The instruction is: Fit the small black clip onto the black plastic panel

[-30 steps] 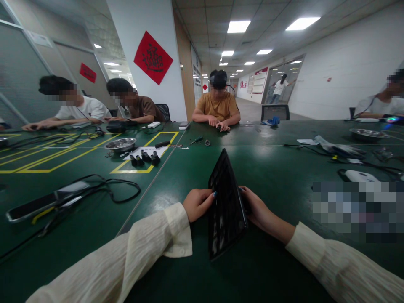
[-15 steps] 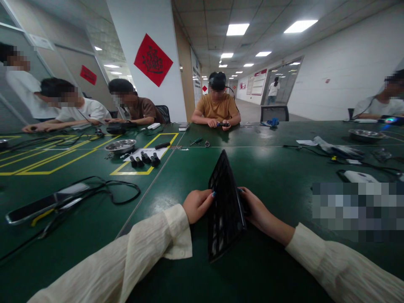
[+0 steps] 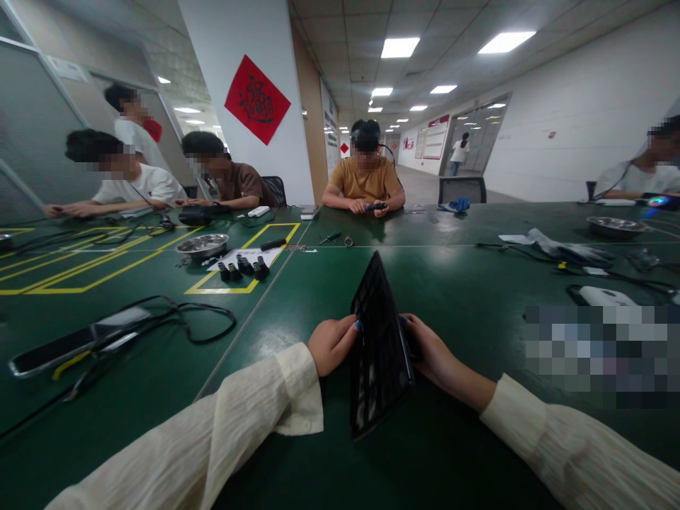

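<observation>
A thin black tablet stands steeply tilted, almost edge-on to me, just above or on the green table in front of me. Its glossy dark face turns left and mirrors pale patches of light. My left hand is closed at its left side, the thumb with a blue nail pressing on the glossy face. From the right, my right hand grips the back, thumb near the edge and the other fingers partly hidden behind it. Whether the lower edge touches the table cannot be made out.
On the green table, a phone-like device with cables lies left. Beyond it are a metal bowl and several black cylindrical parts. A white device sits right. Across the table, a person handles a small dark object.
My hands and the tablet stay almost still. At the far left, a standing person in white has moved to the right behind the seated people.
</observation>
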### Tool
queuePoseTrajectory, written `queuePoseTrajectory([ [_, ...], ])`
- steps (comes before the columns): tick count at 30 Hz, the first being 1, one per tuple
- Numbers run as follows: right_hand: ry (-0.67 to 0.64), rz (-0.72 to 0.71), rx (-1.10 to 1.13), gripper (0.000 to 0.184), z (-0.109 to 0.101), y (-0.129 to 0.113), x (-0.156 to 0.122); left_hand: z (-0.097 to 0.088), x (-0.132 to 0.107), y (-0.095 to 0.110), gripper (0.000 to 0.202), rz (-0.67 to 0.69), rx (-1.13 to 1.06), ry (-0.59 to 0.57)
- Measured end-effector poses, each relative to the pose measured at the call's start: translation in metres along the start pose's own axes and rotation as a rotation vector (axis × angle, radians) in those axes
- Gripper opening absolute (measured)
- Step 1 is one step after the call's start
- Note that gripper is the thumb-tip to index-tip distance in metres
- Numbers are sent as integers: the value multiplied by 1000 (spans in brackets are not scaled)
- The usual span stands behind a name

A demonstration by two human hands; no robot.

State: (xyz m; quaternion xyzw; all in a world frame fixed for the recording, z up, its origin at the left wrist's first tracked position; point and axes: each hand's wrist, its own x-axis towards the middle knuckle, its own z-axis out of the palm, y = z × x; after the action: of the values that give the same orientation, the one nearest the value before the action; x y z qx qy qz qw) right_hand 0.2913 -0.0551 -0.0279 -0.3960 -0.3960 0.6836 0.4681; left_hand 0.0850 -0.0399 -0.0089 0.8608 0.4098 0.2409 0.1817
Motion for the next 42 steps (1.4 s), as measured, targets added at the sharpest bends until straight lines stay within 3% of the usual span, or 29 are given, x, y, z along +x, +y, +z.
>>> queuePoseTrajectory([
  [14,-25,-4,0,22,-7,7,4,0,-1,-1,39,78,43,-24],
  [21,-7,-11,5,19,-3,4,4,-1,1,1,45,-14,51,-32],
  [27,0,-5,6,20,-1,2,2,1,0,-2,43,34,66,-29],
  [35,21,20,-2,18,0,2,3,-1,0,2,50,-45,48,-32],
  [42,7,-17,11,20,2,3,3,0,0,-1,45,-27,95,-37],
])
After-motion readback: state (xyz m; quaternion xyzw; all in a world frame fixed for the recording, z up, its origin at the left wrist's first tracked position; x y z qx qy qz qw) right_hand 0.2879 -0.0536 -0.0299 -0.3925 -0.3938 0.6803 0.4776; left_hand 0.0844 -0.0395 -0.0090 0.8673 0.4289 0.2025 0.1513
